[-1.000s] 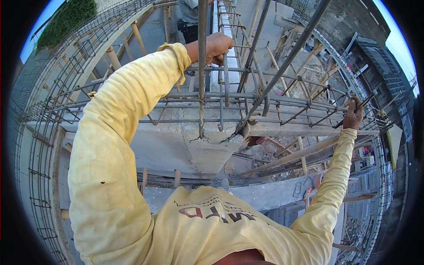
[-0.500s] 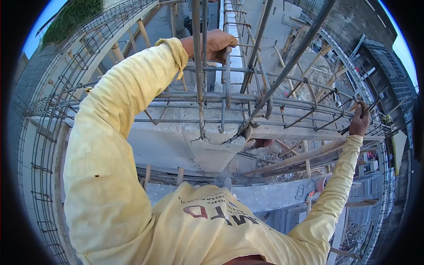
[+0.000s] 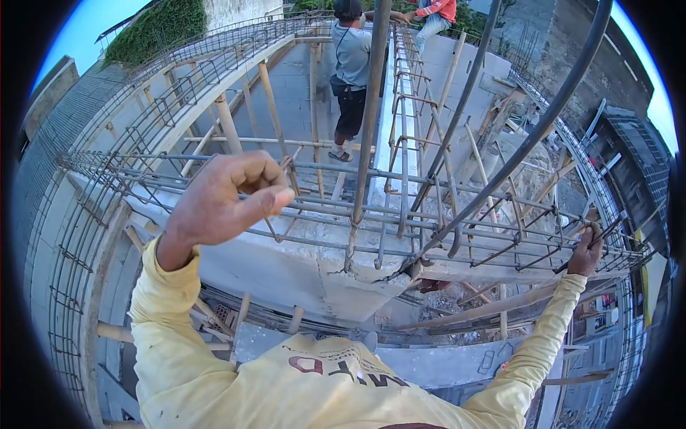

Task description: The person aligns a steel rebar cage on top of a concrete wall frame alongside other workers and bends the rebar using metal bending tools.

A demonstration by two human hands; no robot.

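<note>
My left hand [image 3: 227,200] is raised over the left part of the horizontal rebar cage [image 3: 321,207]. Its fingers are loosely curled, thumb apart from the bent index finger, and nothing shows between them. Just beyond the fingertips, a brownish wire tie [image 3: 288,168] sits on a bar. Far to the right, my right hand [image 3: 586,252] is closed around a thin dark metal tool [image 3: 612,226], which sticks out past the fist beside the cage's right end. The grip hides most of that tool.
Tall upright rebars [image 3: 371,114] rise in front of me from the concrete corner [image 3: 357,286]. A person [image 3: 351,57] in a grey shirt stands beyond, near another person [image 3: 436,11] in red. Wooden props [image 3: 270,107] stand below at left. Another cage [image 3: 71,307] curves along the left side.
My left hand has come away from the upright bars at the centre and moved left and nearer. My view has tilted up, showing two people. My right hand keeps its place by the cage.
</note>
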